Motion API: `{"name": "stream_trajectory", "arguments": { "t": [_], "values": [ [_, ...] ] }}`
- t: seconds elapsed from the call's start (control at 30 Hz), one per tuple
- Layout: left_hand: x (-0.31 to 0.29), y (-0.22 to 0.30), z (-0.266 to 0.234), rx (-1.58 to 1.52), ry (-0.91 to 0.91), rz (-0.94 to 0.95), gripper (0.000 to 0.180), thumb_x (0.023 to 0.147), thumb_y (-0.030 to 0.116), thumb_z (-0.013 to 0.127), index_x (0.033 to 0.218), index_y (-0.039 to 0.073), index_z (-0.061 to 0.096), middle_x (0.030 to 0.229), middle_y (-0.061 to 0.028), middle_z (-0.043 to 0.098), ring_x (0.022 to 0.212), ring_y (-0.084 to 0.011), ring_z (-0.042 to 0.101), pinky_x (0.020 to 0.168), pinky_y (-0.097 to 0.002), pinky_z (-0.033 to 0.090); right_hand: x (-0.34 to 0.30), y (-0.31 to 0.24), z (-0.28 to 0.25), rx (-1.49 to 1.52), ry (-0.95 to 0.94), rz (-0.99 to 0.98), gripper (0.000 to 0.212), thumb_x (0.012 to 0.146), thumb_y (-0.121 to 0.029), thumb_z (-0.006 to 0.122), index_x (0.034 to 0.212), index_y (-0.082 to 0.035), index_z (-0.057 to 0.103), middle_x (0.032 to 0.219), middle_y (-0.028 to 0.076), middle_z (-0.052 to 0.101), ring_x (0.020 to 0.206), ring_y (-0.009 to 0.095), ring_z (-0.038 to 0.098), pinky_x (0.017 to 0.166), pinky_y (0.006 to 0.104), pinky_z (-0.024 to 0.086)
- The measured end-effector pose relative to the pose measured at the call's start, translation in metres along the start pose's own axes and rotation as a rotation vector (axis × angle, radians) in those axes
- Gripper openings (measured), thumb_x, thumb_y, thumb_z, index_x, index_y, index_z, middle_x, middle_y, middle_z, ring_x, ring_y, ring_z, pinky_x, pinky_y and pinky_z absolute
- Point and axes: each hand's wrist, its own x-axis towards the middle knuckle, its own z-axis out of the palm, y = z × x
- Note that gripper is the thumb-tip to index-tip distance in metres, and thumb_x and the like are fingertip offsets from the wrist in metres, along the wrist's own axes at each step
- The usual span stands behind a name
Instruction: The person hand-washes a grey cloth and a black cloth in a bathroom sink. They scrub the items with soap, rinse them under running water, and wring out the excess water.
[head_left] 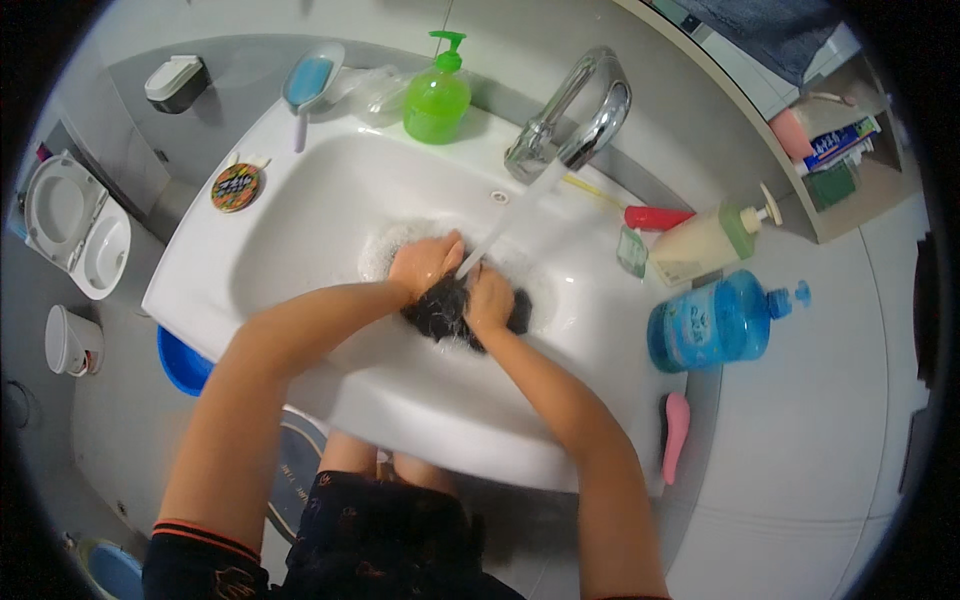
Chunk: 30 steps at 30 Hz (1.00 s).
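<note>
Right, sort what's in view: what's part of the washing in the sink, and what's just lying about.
In use:
left hand
right hand
dark cloth, gripped by both hands
tap, with its water stream falling on the hands
white sink

Lying about:
green soap pump bottle
blue bottle
cream pump bottle
pink brush
round tin

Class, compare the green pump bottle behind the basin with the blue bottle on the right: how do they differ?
The green pump bottle stands upright on the sink rim; the blue bottle lies on its side. The green one looks smaller and rounder; the blue one is larger. Both are see-through plastic, and neither is touched by a hand.
</note>
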Motion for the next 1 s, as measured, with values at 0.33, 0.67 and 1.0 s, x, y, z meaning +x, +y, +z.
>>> {"name": "stream_trajectory", "arguments": {
  "t": [0.33,0.67,1.0],
  "values": [
    [-0.007,-0.008,-0.021,0.05,-0.265,-0.369,0.078,0.08,0.078,0.028,0.14,0.03,0.04,0.146,-0.0161,0.034,0.137,-0.0325,0.025,0.109,-0.0488,0.019,0.0,0.074,-0.036,0.841,-0.395,0.589,0.078,0.086,-0.067,0.043,0.142,-0.012,0.036,0.147,0.018,0.03,0.134,0.038,0.029,0.106,0.0588,0.022],
    [-0.059,0.039,-0.059,-0.855,-0.467,-0.254,0.046,0.089,0.057,0.044,0.083,0.013,0.055,0.092,-0.0051,0.052,0.092,-0.0164,0.048,0.076,-0.0297,0.038,-0.006,0.003,-0.056,0.816,-0.701,0.29,0.051,0.087,-0.048,0.052,0.117,-0.007,0.056,0.112,0.011,0.06,0.098,0.022,0.058,0.087,0.0319,0.044],
    [-0.107,0.034,-0.038,0.128,-0.404,0.277,0.064,0.094,0.061,0.019,0.133,0.02,0.047,0.137,-0.01,0.044,0.127,-0.0389,0.034,0.108,-0.054,0.021,-0.099,-0.026,-0.098,0.162,-0.534,-0.247,0.064,0.088,-0.054,0.05,0.132,-0.008,0.049,0.149,0.022,0.019,0.132,0.052,0.021,0.108,0.0545,0.023]
  ]
}}
